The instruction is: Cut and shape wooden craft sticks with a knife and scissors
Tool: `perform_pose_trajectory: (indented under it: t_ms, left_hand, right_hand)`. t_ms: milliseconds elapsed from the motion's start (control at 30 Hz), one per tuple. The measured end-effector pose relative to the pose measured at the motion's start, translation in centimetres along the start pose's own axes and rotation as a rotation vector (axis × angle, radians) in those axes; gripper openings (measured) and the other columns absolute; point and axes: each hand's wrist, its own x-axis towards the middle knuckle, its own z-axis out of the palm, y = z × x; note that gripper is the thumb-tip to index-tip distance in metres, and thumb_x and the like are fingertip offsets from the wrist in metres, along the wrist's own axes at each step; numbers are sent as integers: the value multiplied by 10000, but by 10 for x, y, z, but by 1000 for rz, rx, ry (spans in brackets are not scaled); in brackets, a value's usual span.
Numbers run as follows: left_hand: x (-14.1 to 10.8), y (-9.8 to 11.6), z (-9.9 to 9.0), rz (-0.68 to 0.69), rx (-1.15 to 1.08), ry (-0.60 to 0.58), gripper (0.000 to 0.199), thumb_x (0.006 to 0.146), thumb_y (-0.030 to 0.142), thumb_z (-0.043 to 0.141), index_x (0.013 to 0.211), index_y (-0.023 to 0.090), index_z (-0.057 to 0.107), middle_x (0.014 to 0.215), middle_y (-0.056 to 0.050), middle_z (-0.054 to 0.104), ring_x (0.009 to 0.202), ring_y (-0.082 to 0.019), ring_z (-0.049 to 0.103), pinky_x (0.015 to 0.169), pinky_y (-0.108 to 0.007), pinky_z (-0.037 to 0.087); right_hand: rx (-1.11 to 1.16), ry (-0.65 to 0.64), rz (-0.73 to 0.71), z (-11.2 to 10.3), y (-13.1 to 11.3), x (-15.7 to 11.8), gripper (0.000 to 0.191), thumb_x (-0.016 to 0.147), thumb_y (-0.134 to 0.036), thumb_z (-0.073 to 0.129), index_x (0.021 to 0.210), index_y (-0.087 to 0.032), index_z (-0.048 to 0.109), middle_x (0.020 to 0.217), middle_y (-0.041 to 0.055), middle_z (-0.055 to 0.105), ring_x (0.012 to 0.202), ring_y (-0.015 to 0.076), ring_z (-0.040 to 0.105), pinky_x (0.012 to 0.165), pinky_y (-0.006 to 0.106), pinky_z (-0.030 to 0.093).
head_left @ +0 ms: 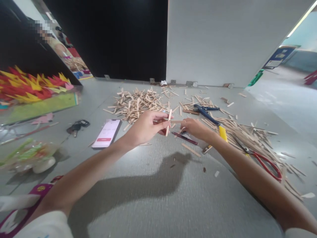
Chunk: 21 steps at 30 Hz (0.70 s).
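Note:
Between the thumb and fingers of my left hand (152,125) is a short wooden craft stick (169,121), held nearly upright. My right hand (192,127) is closed on the end of a second craft stick (177,122), which lies level and reaches toward the upright one. The two sticks meet or nearly meet at my left fingertips; I cannot tell whether they are joined. Just under my right hand a dark red pen (185,138) lies on the grey table, with a loose flat stick (191,149) nearer to me.
Behind my hands lies a heap of bent stick pieces (138,103). To the right are blue-handled pliers (206,112), a yellow-handled tool (223,133), red-handled cutters (266,163) and more sticks. A phone (107,134), keys (78,126) and folded red-and-yellow paper (32,86) lie left. Upright panels (210,43) border the back.

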Motion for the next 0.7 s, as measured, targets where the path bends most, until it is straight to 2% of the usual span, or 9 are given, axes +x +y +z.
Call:
perform_pose_trajectory:
  t_ms: [133,233,300,367,467,567,633,700]
  left_hand:
    - [-1,5,-1,31,54,36,143,988,220,639,888,180,733,820,-26,759,751,-158,764,782,-304,669]
    - [-4,12,0,64,103,40,138,1010,203,601,920,182,704,844,-30,757,753,-163,765,765,-293,646]
    - [-8,17,1,86,123,10,135,1020,187,578,949,186,692,823,-20,748,740,-160,757,766,-289,629]
    - [-13,22,4,109,145,-15,138,1026,177,561,968,191,686,777,-5,727,734,-159,748,745,-274,607]
    - [-21,29,10,137,193,-12,151,1049,206,547,964,198,671,739,5,699,728,-163,734,689,-254,572]
    - [-30,34,16,182,220,34,159,1071,219,535,972,195,656,815,-7,708,729,-151,717,690,-250,568]
    - [-34,35,17,222,230,65,165,1077,207,526,973,191,653,872,-16,702,734,-141,708,700,-247,569]
    - [-37,35,17,259,235,84,181,1085,206,518,961,187,649,906,-21,681,753,-138,712,710,-245,568]
  right_hand:
    - [-14,11,39,-5,6,-7,355,768,-3,743,573,-245,571,643,27,642,643,206,648,638,321,482]
    - [-7,90,83,-21,1,-13,282,872,-67,681,678,-241,572,592,2,597,556,180,590,592,312,441]
    - [15,143,90,-35,-11,-16,184,958,-150,634,796,-231,604,638,2,643,568,170,614,594,302,464]
    - [150,148,73,-49,-29,-20,146,1029,-279,612,898,-218,633,721,7,705,583,148,647,591,285,506]
    - [595,90,49,-62,-63,-27,293,1024,-488,688,993,-197,699,690,-28,686,488,101,587,495,253,498]
    - [819,195,56,-66,-88,-32,365,947,-539,808,1003,-185,737,688,-35,681,490,76,578,468,220,495]
    - [902,283,61,-65,-96,-33,378,903,-537,861,972,-184,744,696,-30,693,506,74,594,465,206,500]
    - [949,311,42,-65,-99,-34,361,892,-522,878,954,-190,752,685,-33,696,499,73,598,452,200,498]
